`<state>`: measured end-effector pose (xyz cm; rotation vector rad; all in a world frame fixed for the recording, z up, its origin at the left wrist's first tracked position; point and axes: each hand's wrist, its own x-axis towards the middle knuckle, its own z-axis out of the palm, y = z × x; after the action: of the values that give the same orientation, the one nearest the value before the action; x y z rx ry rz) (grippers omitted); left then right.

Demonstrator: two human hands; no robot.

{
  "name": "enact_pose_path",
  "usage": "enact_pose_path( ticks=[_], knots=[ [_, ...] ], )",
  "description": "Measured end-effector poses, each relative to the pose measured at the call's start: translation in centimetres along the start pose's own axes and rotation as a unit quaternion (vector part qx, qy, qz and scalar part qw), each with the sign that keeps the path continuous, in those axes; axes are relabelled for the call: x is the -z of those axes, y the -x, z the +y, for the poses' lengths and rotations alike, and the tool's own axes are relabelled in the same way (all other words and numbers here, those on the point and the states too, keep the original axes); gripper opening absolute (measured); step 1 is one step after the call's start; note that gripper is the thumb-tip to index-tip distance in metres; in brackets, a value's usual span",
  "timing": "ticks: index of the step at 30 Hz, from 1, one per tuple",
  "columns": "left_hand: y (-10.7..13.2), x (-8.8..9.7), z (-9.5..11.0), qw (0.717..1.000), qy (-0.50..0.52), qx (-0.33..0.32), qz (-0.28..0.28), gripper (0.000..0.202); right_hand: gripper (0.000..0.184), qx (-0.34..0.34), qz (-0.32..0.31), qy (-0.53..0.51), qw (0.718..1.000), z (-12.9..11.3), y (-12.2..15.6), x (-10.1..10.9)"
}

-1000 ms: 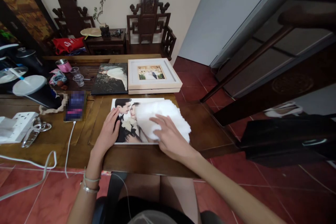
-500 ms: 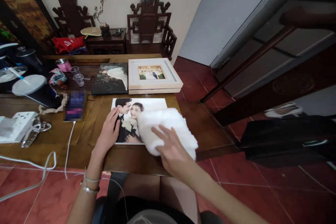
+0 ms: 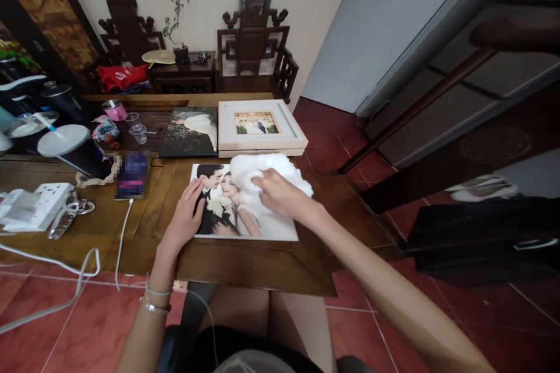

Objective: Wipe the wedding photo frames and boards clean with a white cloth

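Observation:
A photo panel of a couple in wedding clothes lies flat near the front edge of the wooden table. My left hand rests on the panel's left edge, fingers stretched out and holding nothing. In my right hand is a bunched white fluffy towel, pressed over the panel's upper right part and reaching past its top edge. The towel hides that corner of the picture.
Behind the panel lie a dark photo panel and a white-framed picture. To the left are a phone on a charging cable, a lidded cup, a clear hair claw and a power strip.
My right hand has moved the towel up and away from me, uncovering the panel's lower right part. Its fingers have closed into the towel. My left hand stays on the panel's left edge.

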<state>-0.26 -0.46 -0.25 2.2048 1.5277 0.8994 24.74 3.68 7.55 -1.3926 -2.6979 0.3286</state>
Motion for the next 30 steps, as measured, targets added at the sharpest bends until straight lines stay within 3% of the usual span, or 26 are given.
enact_pose_path(
  ticks=[3, 6, 9, 14, 17, 19, 23, 27, 30],
  knots=[
    [0.0, 0.1, 0.2, 1.000, -0.002, 0.002, 0.001, 0.046, 0.031, 0.004, -0.012, -0.008, 1.000, 1.4, -2.7, 0.8],
    [0.1, 0.1, 0.2, 1.000, -0.001, 0.006, 0.010, 0.046, 0.031, 0.000, -0.017, -0.010, 1.000, 1.6, -2.6, 0.5],
    [0.1, -0.1, 0.1, 1.000, -0.004, 0.009, 0.016, 0.046, 0.031, -0.006, -0.010, -0.016, 1.000, 0.5, 0.2, -0.9],
    [0.1, -0.2, 0.2, 1.000, -0.012, 0.007, 0.025, 0.045, 0.036, 0.037, 0.026, -0.073, 0.996, -3.1, 8.6, -4.0],
    [0.2, -0.2, 0.3, 1.000, -0.010, -0.004, 0.024, 0.046, 0.040, 0.059, 0.046, -0.085, 0.994, -5.3, 12.0, -4.5],
    [0.2, -0.2, 0.2, 1.000, -0.010, -0.004, 0.022, 0.046, 0.042, 0.057, 0.047, -0.079, 0.994, -6.2, 12.5, -4.0],
    [0.2, -0.3, 0.0, 1.000, -0.007, 0.003, 0.012, 0.046, 0.042, 0.038, 0.040, -0.054, 0.997, -6.0, 9.2, -2.4],
    [0.1, -0.2, 0.1, 1.000, 0.002, 0.011, 0.000, 0.047, 0.026, 0.001, 0.016, -0.024, 1.000, -4.2, 2.6, -0.9],
    [0.1, -0.1, 0.2, 1.000, 0.004, 0.013, 0.000, 0.047, 0.028, -0.034, -0.022, -0.017, 0.999, -3.1, -1.9, -0.3]
  ],
)
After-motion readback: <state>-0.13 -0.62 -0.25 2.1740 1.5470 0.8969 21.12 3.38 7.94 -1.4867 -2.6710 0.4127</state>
